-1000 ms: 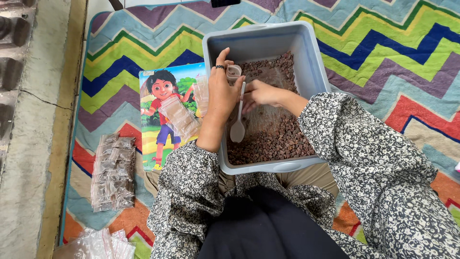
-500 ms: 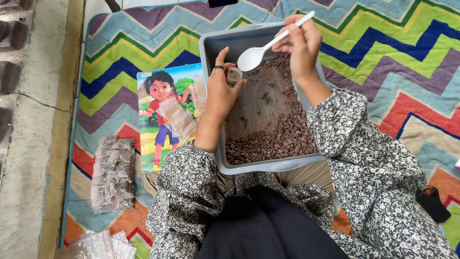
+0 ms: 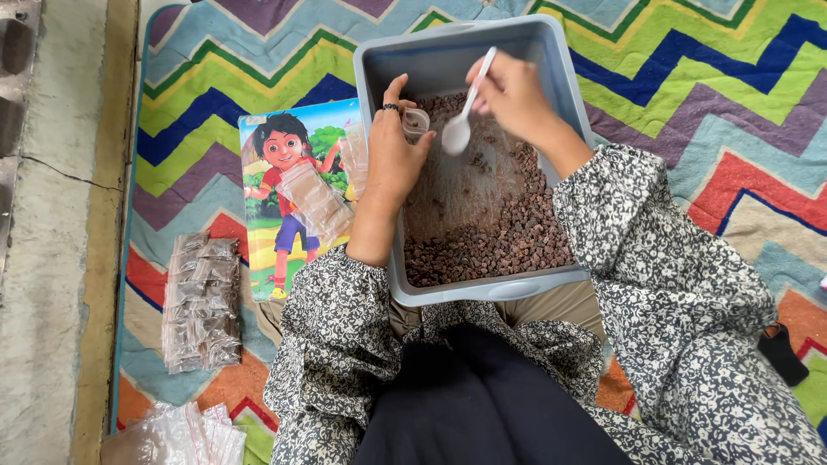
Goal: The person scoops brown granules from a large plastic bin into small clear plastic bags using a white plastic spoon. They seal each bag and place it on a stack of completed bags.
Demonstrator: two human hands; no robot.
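Grey plastic tub (image 3: 564, 103) of dark brown granules (image 3: 491, 237) on lap | left hand (image 3: 392, 159) pinched small clear pouch (image 3: 416, 123) open over tub; right hand (image 3: 517, 90) gripped white plastic spoon (image 3: 463, 120) beside its mouth | advice: bowl best kept low, tipped slowly; pouch steady.

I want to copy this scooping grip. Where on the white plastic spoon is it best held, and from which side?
Grip the white spoon at the upper end of its thin handle, coming from the right, as the right hand does. The spoon tilts bowl-down over the grey tub, so a high pinch probably keeps fingers out of the brown bits.
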